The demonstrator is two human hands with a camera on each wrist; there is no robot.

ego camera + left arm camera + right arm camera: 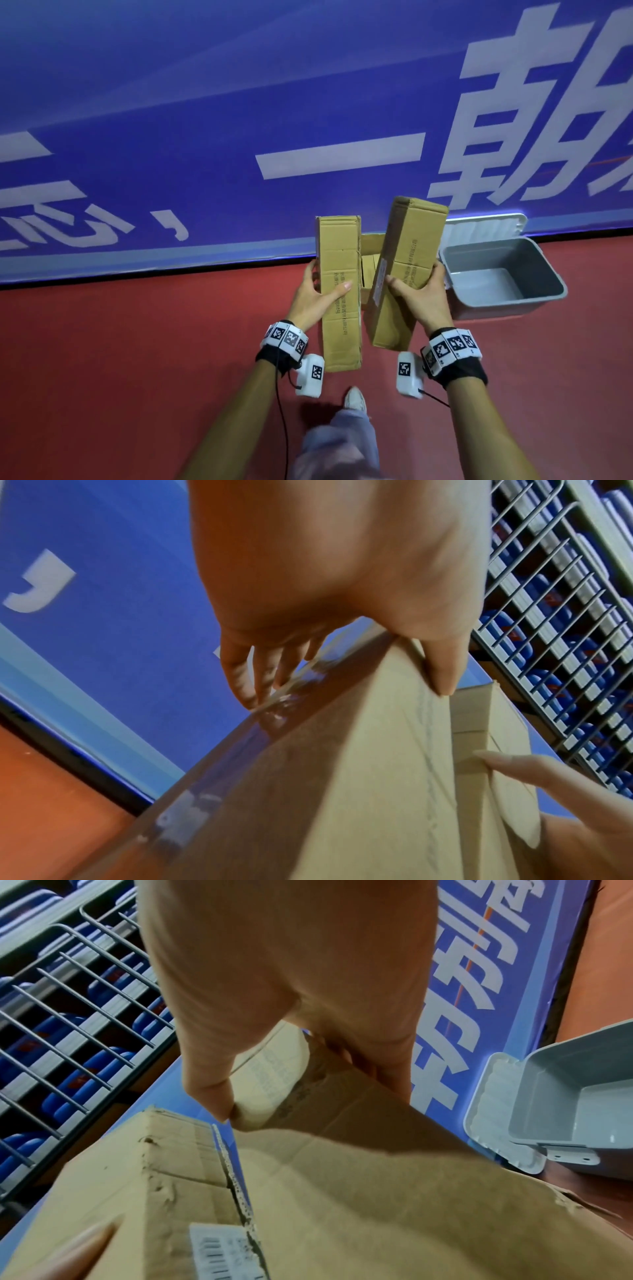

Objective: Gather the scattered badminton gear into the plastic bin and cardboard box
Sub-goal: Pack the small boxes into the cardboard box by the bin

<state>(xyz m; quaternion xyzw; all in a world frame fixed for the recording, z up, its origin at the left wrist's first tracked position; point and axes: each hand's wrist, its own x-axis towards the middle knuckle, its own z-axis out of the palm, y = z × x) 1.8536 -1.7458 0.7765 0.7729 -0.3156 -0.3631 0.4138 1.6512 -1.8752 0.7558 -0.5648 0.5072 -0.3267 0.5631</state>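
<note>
Two long, closed cardboard boxes are held off the floor, one in each hand. My left hand [322, 289] grips the left box [340, 260] round its middle, thumb on top and fingers curled under its far edge [246, 685]. My right hand [423, 293] grips the right box [409, 240], which is tilted to the right; the thumb lies on its face [209, 1085]. Between and behind them sits an open cardboard box [370, 245], mostly hidden. A grey plastic bin [496, 310] stands to the right with its lid [479, 228] up and nothing visible inside.
A blue banner wall [205, 137] with white characters runs along the back of the red floor [137, 359]. The bin and the open box stand against its base. My leg and shoe [354, 399] are below the hands. Railings and blue seats [548, 615] rise above the banner.
</note>
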